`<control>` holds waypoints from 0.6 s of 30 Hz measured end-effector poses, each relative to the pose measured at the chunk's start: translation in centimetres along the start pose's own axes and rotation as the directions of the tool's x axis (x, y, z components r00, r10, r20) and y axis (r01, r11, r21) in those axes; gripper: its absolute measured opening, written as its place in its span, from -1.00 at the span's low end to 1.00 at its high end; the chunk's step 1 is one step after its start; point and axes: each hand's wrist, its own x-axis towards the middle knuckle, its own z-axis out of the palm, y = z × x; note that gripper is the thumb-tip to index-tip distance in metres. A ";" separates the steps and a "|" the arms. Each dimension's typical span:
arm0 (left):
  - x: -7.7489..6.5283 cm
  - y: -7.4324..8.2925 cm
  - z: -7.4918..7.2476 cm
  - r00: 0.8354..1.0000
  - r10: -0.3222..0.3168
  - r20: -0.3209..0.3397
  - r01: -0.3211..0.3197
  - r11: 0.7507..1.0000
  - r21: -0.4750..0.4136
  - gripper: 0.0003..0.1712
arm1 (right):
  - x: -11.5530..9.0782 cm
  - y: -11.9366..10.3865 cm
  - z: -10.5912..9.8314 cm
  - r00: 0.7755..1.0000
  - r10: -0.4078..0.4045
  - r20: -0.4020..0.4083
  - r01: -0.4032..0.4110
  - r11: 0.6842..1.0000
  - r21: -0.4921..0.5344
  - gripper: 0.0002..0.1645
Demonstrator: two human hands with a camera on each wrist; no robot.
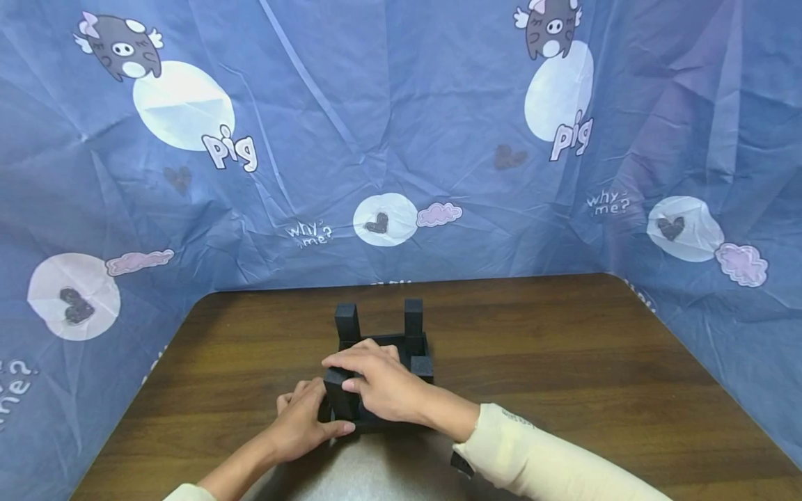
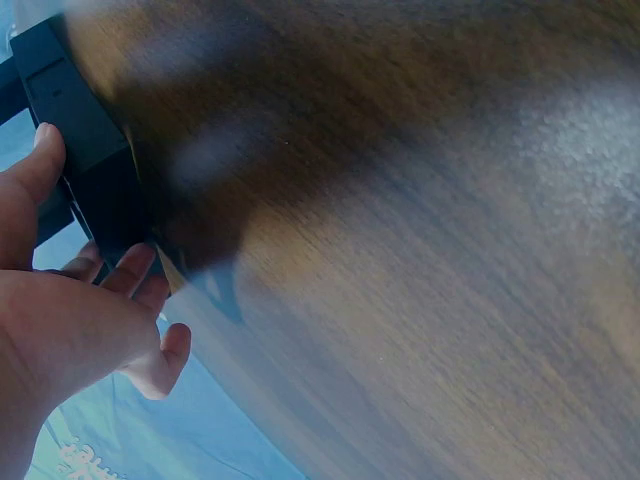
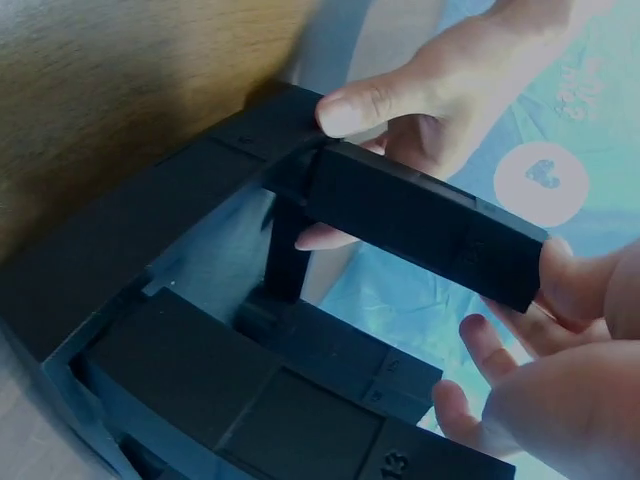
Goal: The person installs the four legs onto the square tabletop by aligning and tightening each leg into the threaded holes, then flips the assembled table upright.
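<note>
A black rectangular frame (image 1: pixel 391 423) rests on the table, with several square black posts standing up from its corners. In the head view, my left hand (image 1: pixel 303 421) holds the frame's near left corner, its thumb on the front side. My right hand (image 1: pixel 391 383) reaches across the frame and pinches the top end of the near left post (image 1: pixel 340 400). Seen from the right wrist, that post (image 3: pixel 425 225) runs from the frame's corner to the fingertips of my right hand (image 3: pixel 565 350). The left thumb presses the frame wall (image 3: pixel 175 200) beside the post's foot.
The far left post (image 1: pixel 347 321), far right post (image 1: pixel 413 325) and near right post (image 1: pixel 422 367) stand around the frame. A small black piece (image 1: pixel 462 464) lies partly under the right sleeve. Behind the brown wooden table (image 1: pixel 539 334) hangs a blue patterned cloth (image 1: pixel 438 139).
</note>
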 end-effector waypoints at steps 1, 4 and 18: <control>0.0 0.0 0.0 1.000 -0.001 0.000 0.001 1.000 0.001 -0.35 | 0.0 0.1 0.1 1.000 0.003 -0.013 -0.003 1.000 -0.004 -0.53; -0.1 0.1 0.0 1.000 -0.005 0.004 0.005 1.000 0.002 -0.29 | 0.1 0.2 0.2 0.998 0.018 -0.063 -0.018 1.000 -0.008 -0.63; 0.0 0.1 0.1 1.000 -0.011 -0.004 0.011 1.000 0.005 -0.33 | 0.1 1.0 1.0 0.981 0.175 -0.079 -0.166 0.979 0.116 -0.54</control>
